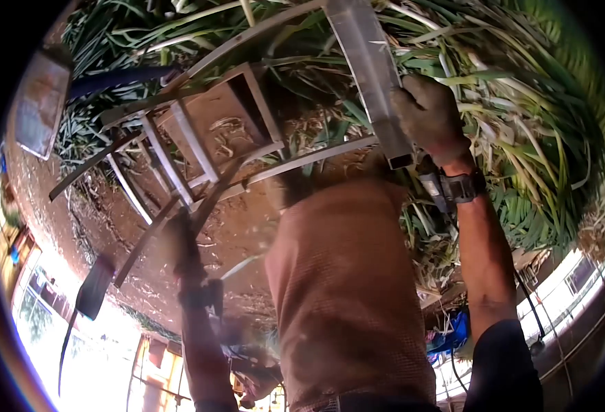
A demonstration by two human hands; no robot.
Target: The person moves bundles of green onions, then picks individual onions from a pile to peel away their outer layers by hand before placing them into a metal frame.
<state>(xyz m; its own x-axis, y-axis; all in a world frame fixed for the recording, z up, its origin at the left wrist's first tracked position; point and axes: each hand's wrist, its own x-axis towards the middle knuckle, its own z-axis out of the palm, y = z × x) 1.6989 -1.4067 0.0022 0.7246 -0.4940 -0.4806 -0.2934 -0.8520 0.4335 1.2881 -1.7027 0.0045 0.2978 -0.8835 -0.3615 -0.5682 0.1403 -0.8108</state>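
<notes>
A metal frame with crossbars (196, 147) lies tilted over the ground, joined or set against a wide square metal beam (370, 65) at its right. My right hand (426, 115), in a dirty glove, is closed at the right edge of that beam, near its open lower end. My left hand (178, 240) is smeared by motion beside the lower bars of the frame; its fingers cannot be made out. A brown board (213, 123) shows behind the crossbars.
Long green leafy stalks (522, 117) lie heaped across the top and right. Bare reddish soil (237, 237) shows below the frame. A worn metal panel (41, 106) stands at the far left, and a blue item (453, 335) lies at the lower right.
</notes>
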